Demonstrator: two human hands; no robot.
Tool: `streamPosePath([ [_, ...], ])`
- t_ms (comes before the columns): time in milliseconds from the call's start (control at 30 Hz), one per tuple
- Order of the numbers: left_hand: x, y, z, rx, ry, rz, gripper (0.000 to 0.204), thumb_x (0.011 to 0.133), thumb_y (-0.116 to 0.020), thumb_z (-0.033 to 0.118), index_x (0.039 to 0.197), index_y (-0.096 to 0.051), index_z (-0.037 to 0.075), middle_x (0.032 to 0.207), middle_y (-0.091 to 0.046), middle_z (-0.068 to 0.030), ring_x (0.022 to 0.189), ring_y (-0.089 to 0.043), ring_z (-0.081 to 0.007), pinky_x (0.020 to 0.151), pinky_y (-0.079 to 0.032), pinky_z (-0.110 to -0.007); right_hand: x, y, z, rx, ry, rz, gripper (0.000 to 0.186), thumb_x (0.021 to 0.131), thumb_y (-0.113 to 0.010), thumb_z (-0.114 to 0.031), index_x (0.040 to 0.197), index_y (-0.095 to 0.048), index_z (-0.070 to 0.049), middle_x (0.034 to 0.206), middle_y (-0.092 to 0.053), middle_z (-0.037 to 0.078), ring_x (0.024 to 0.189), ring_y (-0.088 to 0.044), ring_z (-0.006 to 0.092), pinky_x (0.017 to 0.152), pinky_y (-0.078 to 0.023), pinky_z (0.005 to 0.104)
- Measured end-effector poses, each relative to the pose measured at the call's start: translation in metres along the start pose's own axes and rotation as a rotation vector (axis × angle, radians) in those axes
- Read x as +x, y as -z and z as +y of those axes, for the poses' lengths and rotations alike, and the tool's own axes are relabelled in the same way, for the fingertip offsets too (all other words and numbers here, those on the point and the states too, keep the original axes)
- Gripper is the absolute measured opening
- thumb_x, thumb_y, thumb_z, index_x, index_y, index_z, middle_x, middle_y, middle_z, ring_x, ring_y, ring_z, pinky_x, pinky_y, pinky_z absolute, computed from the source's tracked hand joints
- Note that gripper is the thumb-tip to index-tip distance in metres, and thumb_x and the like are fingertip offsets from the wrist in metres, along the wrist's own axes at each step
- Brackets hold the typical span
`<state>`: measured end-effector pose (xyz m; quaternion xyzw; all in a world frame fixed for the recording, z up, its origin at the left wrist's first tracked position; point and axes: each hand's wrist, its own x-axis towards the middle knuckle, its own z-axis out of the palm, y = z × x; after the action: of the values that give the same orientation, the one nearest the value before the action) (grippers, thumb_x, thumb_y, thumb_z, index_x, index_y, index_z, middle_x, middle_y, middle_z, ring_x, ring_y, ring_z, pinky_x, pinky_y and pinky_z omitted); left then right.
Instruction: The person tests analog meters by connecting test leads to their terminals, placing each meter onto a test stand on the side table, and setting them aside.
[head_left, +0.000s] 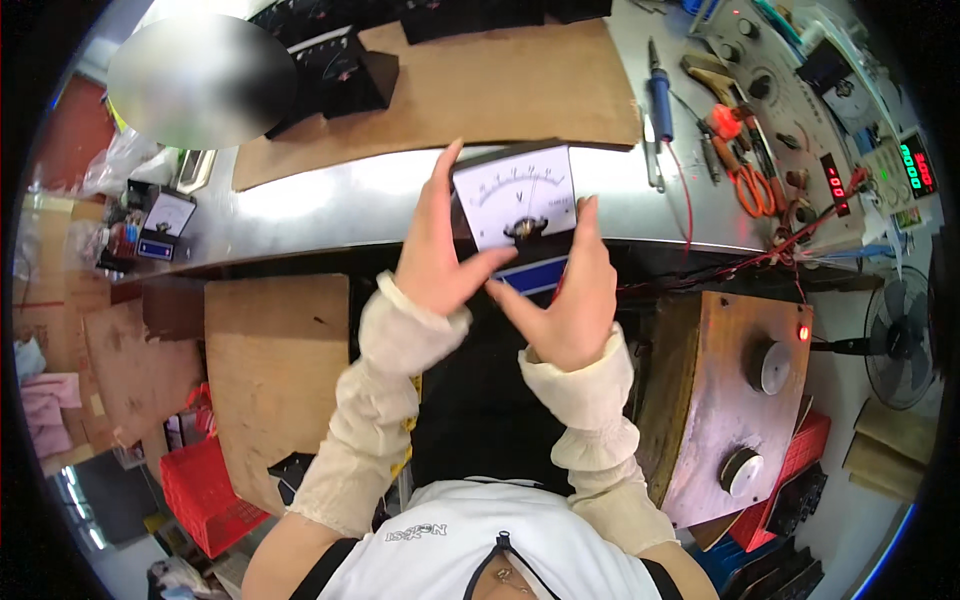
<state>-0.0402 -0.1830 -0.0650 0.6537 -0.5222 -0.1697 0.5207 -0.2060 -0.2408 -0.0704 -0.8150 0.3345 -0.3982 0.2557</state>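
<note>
Between my two hands is an analog panel meter (510,195) with a white dial, a thin needle, a black pivot assembly and a blue lower strip, held over the front edge of the metal bench (420,215). My left hand (435,260) grips its left side, fingertips along the upper edge and thumb across the lower front. My right hand (575,295) grips the right side, its thumb reaching toward the lower left corner. Cream sleeves cover both forearms.
A cardboard mat (500,90) carries black housings. Another meter (168,215) sits left. Right are a blue-handled iron (660,100), orange-handled scissors (750,190), an instrument panel (760,50), red wires, a wooden box with knobs (730,400) and a fan (900,340).
</note>
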Motion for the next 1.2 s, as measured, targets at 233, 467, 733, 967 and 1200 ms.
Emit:
streamPosePath([
  [233,0.026,0.022,-0.014,-0.150,-0.032,-0.108,0.105,0.067,-0.088,0.016,0.153,-0.027,0.007,0.136,-0.053,-0.0200,0.128,-0.052,-0.0335,0.110,-0.039,-0.042,-0.016,0.014,0.004,0.153,-0.202,-0.028,0.080,0.078,-0.080,-0.006,0.146,-0.038,0.003,0.137,-0.050,0.022,0.116,-0.059,0.0308,0.094,-0.050,0.0385],
  [467,0.026,0.023,-0.009,-0.133,-0.041,-0.065,0.106,0.065,-0.088,0.016,0.152,-0.029,0.008,0.130,-0.057,-0.0215,0.123,-0.055,-0.0359,0.107,-0.041,-0.042,-0.017,0.014,-0.001,0.192,-0.203,0.017,0.072,0.080,-0.076,-0.001,0.144,-0.042,0.003,0.138,-0.048,0.021,0.115,-0.059,0.0301,0.090,-0.051,0.0376],
  [733,-0.016,-0.050,0.032,0.225,-0.137,0.294,0.095,0.062,-0.091,0.018,0.143,-0.044,0.000,0.127,-0.053,-0.0211,0.113,-0.052,-0.0371,0.098,-0.043,-0.045,0.006,0.040,0.028,-0.111,0.110,-0.142,0.120,0.056,-0.091,-0.026,0.148,-0.025,0.011,0.139,-0.045,0.032,0.125,-0.048,0.0471,0.105,-0.038,0.0503],
  [967,-0.045,-0.057,0.067,0.034,-0.365,-0.011,0.087,0.076,-0.083,0.013,0.148,-0.037,-0.004,0.143,-0.043,-0.0196,0.132,-0.046,-0.0350,0.110,-0.038,-0.046,-0.040,0.105,0.069,-0.146,0.024,0.371,0.114,0.055,-0.087,-0.030,0.146,-0.032,0.011,0.133,-0.050,0.029,0.119,-0.052,0.0454,0.103,-0.042,0.0453],
  [1200,-0.040,-0.065,0.054,0.032,-0.107,-0.083,0.038,0.083,-0.068,-0.004,0.121,-0.064,0.001,0.121,-0.061,-0.0144,0.114,-0.059,-0.0293,0.099,-0.045,-0.037,-0.084,0.257,0.198,-0.696,-1.145,0.668,0.111,0.067,-0.083,-0.054,0.143,-0.032,0.009,0.126,-0.055,0.029,0.114,-0.057,0.0448,0.097,-0.048,0.0478],
])
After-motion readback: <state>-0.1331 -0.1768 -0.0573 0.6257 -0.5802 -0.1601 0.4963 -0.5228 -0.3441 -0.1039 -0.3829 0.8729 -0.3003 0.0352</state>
